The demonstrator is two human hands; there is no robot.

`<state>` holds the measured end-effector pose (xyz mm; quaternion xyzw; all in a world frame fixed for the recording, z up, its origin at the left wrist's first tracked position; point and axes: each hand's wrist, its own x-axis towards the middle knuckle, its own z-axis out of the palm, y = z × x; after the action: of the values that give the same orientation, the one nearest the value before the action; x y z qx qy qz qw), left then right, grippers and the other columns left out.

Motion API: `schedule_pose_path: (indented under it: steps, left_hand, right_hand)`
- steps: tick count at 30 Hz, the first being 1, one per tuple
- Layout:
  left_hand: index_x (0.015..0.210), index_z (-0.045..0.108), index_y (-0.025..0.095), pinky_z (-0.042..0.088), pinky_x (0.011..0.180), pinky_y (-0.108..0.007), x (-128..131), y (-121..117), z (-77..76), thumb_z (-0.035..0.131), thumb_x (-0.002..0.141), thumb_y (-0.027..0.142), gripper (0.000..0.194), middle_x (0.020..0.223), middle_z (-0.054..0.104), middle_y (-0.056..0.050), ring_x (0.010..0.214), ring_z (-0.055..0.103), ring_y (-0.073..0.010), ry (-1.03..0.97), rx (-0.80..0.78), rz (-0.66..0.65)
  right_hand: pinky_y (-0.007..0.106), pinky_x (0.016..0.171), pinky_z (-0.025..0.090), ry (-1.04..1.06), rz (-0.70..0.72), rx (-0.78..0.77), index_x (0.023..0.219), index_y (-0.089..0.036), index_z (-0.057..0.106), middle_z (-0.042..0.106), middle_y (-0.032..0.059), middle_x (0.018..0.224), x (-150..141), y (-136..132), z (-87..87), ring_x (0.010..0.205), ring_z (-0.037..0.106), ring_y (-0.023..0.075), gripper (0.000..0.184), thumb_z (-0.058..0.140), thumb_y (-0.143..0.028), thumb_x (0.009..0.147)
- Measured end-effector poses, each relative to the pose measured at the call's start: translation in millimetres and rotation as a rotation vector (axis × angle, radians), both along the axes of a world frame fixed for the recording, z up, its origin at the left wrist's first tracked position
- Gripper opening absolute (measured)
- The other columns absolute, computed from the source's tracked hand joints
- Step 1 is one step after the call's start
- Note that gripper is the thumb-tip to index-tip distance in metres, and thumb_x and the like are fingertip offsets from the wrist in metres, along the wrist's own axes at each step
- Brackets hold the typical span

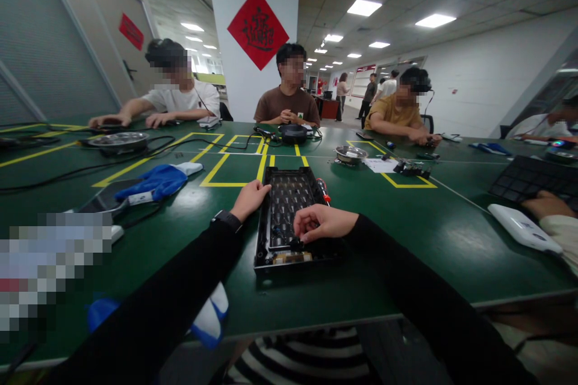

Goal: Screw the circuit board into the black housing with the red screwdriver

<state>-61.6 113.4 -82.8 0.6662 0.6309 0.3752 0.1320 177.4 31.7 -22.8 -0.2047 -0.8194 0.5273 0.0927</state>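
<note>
A black keyboard shell lies face up on the green table in front of me. My left hand grips its left edge, fingers curled over the rim. My right hand rests on the shell's near right part, fingers bunched in a pinch over a small dark piece I cannot make out. A red-handled screwdriver lies along the shell's right edge. A small circuit board shows at the shell's near end.
Blue and white gloves lie to the left, another at the near edge. Cables cross the left side. Metal bowls stand farther off. Three people sit opposite; a person's arm and black keyboard are at right.
</note>
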Motion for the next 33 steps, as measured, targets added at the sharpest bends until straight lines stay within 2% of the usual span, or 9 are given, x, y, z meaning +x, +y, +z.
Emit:
schedule_pose_path:
  steps: [12, 23, 33]
  left_hand:
    - [0.057, 0.039, 0.020, 0.027, 0.053, -0.025, 0.9, -2.3, 2.1, 0.046, 0.077, 0.045, 0.033, 0.056, 0.047, 0.001, 0.056, 0.045, -0.0134, -0.006, -0.011, 0.003]
    - [0.056, 0.038, 0.020, 0.026, 0.052, -0.025, 0.5, 0.7, -0.2, 0.047, 0.077, 0.045, 0.034, 0.054, 0.045, 0.002, 0.055, 0.043, -0.0132, -0.002, 0.000, 0.011]
    - [0.056, 0.037, 0.020, 0.026, 0.053, -0.025, 0.8, 0.4, 1.0, 0.047, 0.077, 0.045, 0.034, 0.054, 0.046, 0.002, 0.055, 0.043, -0.0132, -0.001, -0.006, 0.012]
  right_hand:
    - [0.018, 0.057, 0.037, -0.001, 0.009, 0.074, 0.085, -0.011, 0.058, 0.060, -0.0006, 0.076, -0.3, -0.7, 0.8, 0.059, 0.047, 0.0054, 0.022, 0.068, -0.023, 0.071]
    - [0.020, 0.060, 0.041, 0.070, -0.020, -0.078, 0.084, -0.011, 0.053, 0.060, -0.0002, 0.076, 1.5, 0.3, -0.3, 0.062, 0.052, 0.0059, 0.027, 0.070, -0.026, 0.069]
    - [0.019, 0.058, 0.039, 0.027, -0.002, -0.023, 0.082, -0.011, 0.051, 0.060, -0.0002, 0.075, 0.0, 0.0, -2.6, 0.060, 0.051, 0.0056, 0.027, 0.070, -0.026, 0.070]
